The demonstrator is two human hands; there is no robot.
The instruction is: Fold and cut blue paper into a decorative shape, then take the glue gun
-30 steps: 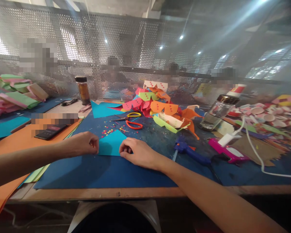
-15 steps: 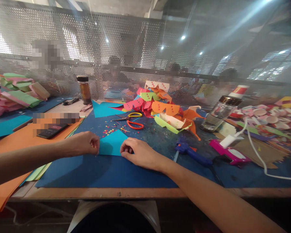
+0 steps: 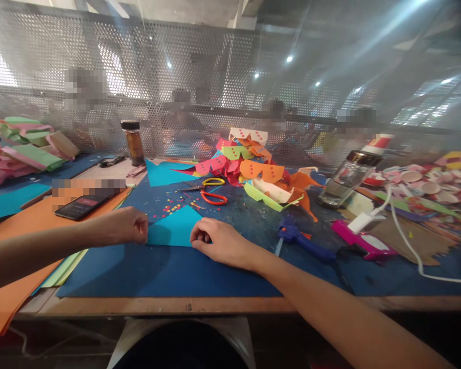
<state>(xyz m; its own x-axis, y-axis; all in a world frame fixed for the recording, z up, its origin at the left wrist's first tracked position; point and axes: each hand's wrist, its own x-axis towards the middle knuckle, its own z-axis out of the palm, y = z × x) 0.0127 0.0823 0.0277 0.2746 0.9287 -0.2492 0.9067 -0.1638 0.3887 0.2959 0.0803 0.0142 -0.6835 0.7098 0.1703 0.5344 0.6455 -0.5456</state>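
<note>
A folded sheet of blue paper [image 3: 174, 228] lies on the dark blue mat, its upper edge peaked. At its left end is my left hand [image 3: 128, 225], closed with the fingers curled in against the paper; the fingertips are partly hidden. My right hand [image 3: 218, 241] rests at the right end, thumb and fingers closed on the paper's edge. Beyond the paper lie scissors [image 3: 215, 198] with one yellow and one red handle, beside tiny coloured paper scraps [image 3: 173, 209].
Cut paper masks [image 3: 261, 171] are heaped behind the scissors. To the right are a blue glue gun [image 3: 307, 243], a pink power strip [image 3: 363, 242] and a tilted glass bottle [image 3: 340, 179]. A phone [image 3: 86, 202] lies on orange sheets [image 3: 7, 256] at left; a dark bottle [image 3: 133, 143] stands behind.
My left hand has slid a little to the left along the blue paper, uncovering more of it. The right hand and the paper stay in place.
</note>
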